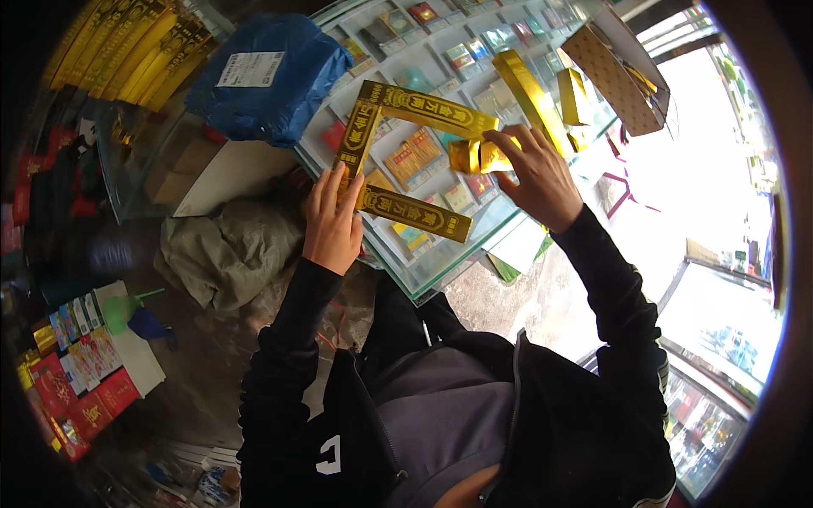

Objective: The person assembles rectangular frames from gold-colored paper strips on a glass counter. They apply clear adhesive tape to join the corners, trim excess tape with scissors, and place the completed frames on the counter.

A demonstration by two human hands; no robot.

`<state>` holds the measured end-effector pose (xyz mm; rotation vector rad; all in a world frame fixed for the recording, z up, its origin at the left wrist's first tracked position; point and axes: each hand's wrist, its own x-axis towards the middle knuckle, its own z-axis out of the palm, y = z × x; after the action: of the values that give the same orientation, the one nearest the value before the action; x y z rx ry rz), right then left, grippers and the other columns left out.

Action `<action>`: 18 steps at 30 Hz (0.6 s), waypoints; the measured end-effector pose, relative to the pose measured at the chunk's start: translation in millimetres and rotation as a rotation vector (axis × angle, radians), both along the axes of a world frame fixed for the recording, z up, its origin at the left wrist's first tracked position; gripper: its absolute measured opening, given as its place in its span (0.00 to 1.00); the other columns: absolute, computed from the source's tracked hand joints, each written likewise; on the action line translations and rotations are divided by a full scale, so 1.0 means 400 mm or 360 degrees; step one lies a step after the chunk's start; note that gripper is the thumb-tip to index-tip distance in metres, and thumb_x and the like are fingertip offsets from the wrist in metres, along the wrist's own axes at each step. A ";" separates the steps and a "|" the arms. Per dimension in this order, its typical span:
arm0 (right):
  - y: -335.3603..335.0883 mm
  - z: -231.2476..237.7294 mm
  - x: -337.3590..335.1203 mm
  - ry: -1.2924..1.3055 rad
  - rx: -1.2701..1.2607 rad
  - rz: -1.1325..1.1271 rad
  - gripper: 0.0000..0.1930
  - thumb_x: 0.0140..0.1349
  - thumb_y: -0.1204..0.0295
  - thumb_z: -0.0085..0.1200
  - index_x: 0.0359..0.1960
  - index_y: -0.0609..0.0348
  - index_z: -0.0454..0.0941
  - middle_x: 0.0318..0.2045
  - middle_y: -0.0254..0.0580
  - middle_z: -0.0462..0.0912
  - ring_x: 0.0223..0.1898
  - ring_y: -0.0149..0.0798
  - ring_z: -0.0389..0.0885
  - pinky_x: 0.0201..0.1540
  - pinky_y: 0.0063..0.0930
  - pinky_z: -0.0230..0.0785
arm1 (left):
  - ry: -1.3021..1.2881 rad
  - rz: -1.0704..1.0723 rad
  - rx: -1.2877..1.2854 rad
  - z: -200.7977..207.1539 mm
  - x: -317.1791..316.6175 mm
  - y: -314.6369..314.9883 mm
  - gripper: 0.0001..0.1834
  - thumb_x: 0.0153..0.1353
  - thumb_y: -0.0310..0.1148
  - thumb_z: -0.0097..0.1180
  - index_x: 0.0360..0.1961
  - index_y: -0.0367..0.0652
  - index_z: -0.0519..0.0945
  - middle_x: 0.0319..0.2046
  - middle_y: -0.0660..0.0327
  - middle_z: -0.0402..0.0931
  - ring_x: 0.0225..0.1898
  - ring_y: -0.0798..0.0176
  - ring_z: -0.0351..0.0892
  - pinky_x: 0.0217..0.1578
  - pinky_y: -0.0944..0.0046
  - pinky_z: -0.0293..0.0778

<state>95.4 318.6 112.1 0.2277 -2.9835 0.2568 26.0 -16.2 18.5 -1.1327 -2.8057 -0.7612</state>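
Observation:
Three long gold strips with dark patterned faces lie on a glass-topped display counter (pixel 440 278), joined like a three-sided frame: an upper strip (pixel 432 110), a left strip (pixel 359 134) and a lower strip (pixel 419 216). My left hand (pixel 333 227) rests its outstretched fingers on the corner where the left and lower strips meet. At the upper strip's right end, my right hand (pixel 542 179) curls thumb and fingers around a shiny gold folded piece (pixel 489 156). Part of that piece is hidden under the fingers. Beyond this hand lies a plain shiny gold strip (pixel 535 103).
A blue wrapped parcel (pixel 269 80) sits at the counter's far left. Behind it stand several gold strips (pixel 127 52). An open patterned box (pixel 610 76) stands far right, beside a short gold piece (pixel 573 97). A grey-green bag (pixel 233 250) lies left of the counter.

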 end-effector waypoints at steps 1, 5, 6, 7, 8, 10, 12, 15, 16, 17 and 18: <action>-0.001 -0.002 0.022 -0.0090 -0.0187 -0.0131 0.26 0.57 0.64 0.65 0.56 0.58 0.74 0.45 0.46 0.77 0.47 0.49 0.79 0.48 0.41 0.75 | 0.0018 -0.0050 -0.0087 0.000 0.000 0.008 0.37 0.59 0.31 0.65 0.70 0.45 0.68 0.74 0.52 0.56 0.76 0.42 0.50 0.71 0.40 0.54; 0.000 -0.043 0.056 -0.0587 -0.0432 -0.0645 0.22 0.64 0.52 0.60 0.45 0.61 0.80 0.38 0.48 0.86 0.40 0.49 0.86 0.44 0.39 0.77 | -0.0039 -0.0173 -0.0111 0.000 -0.006 0.029 0.39 0.55 0.35 0.71 0.68 0.47 0.70 0.73 0.59 0.59 0.76 0.43 0.49 0.73 0.40 0.49; 0.001 -0.059 0.053 -0.0657 -0.0443 -0.0696 0.23 0.64 0.51 0.60 0.41 0.62 0.82 0.35 0.48 0.86 0.38 0.48 0.87 0.43 0.38 0.77 | -0.0037 -0.0195 -0.0139 0.001 -0.001 0.032 0.39 0.55 0.36 0.71 0.68 0.47 0.70 0.73 0.59 0.60 0.76 0.44 0.49 0.73 0.39 0.48; 0.000 -0.079 0.049 -0.0726 -0.0479 -0.0729 0.23 0.63 0.51 0.60 0.39 0.62 0.82 0.34 0.48 0.86 0.37 0.48 0.87 0.42 0.39 0.77 | -0.0040 -0.0213 -0.0170 0.003 0.006 0.035 0.39 0.55 0.36 0.71 0.68 0.46 0.69 0.72 0.59 0.61 0.76 0.45 0.50 0.73 0.39 0.48; 0.000 -0.097 0.042 -0.0791 -0.0519 -0.0757 0.23 0.63 0.50 0.60 0.38 0.63 0.82 0.32 0.48 0.86 0.35 0.49 0.87 0.41 0.39 0.78 | -0.0039 -0.0226 -0.0200 0.005 0.011 0.040 0.39 0.55 0.37 0.71 0.68 0.46 0.69 0.72 0.59 0.62 0.76 0.46 0.50 0.73 0.38 0.47; -0.011 -0.133 0.037 -0.0644 -0.0598 -0.0830 0.25 0.61 0.49 0.61 0.34 0.64 0.82 0.31 0.52 0.86 0.34 0.51 0.87 0.41 0.40 0.78 | 0.0016 -0.0265 -0.0145 0.006 0.041 0.065 0.42 0.54 0.41 0.72 0.68 0.46 0.69 0.70 0.59 0.65 0.76 0.48 0.52 0.73 0.38 0.46; -0.020 -0.158 0.028 -0.0546 -0.0601 -0.0857 0.34 0.57 0.42 0.60 0.33 0.73 0.78 0.29 0.61 0.85 0.32 0.60 0.86 0.38 0.47 0.79 | -0.0005 -0.0346 -0.0055 0.004 0.071 0.107 0.43 0.53 0.43 0.73 0.68 0.46 0.68 0.70 0.59 0.65 0.76 0.48 0.52 0.72 0.38 0.46; -0.032 -0.175 0.018 -0.0515 -0.0530 -0.0986 0.32 0.60 0.44 0.60 0.38 0.69 0.77 0.32 0.58 0.86 0.35 0.56 0.87 0.40 0.42 0.79 | -0.0087 -0.0483 -0.0022 -0.006 0.129 0.182 0.42 0.54 0.46 0.71 0.68 0.46 0.69 0.67 0.59 0.68 0.75 0.49 0.54 0.72 0.39 0.46; -0.037 -0.176 0.015 -0.0518 -0.0554 -0.0999 0.33 0.60 0.43 0.60 0.39 0.70 0.76 0.32 0.59 0.86 0.35 0.57 0.87 0.40 0.43 0.79 | -0.0122 -0.0524 -0.0015 -0.011 0.143 0.200 0.42 0.55 0.47 0.71 0.68 0.46 0.69 0.66 0.59 0.68 0.75 0.49 0.54 0.72 0.39 0.46; -0.043 -0.176 0.010 -0.0516 -0.0587 -0.0999 0.34 0.60 0.43 0.60 0.39 0.71 0.75 0.32 0.61 0.86 0.35 0.58 0.87 0.40 0.43 0.79 | -0.0081 -0.0541 -0.0012 -0.015 0.151 0.213 0.40 0.55 0.49 0.70 0.66 0.46 0.70 0.63 0.58 0.70 0.73 0.50 0.57 0.71 0.39 0.47; -0.050 -0.177 0.005 -0.0514 -0.0620 -0.1011 0.35 0.60 0.42 0.59 0.40 0.72 0.74 0.32 0.63 0.86 0.36 0.60 0.87 0.40 0.44 0.79 | -0.0068 -0.0518 0.0025 -0.019 0.156 0.221 0.38 0.56 0.49 0.69 0.64 0.45 0.71 0.61 0.58 0.71 0.72 0.51 0.59 0.71 0.39 0.47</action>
<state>97.5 298.6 41.4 -0.8549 -3.0169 0.8339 88.6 72.2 10.8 -1.6132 -2.6738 -0.8320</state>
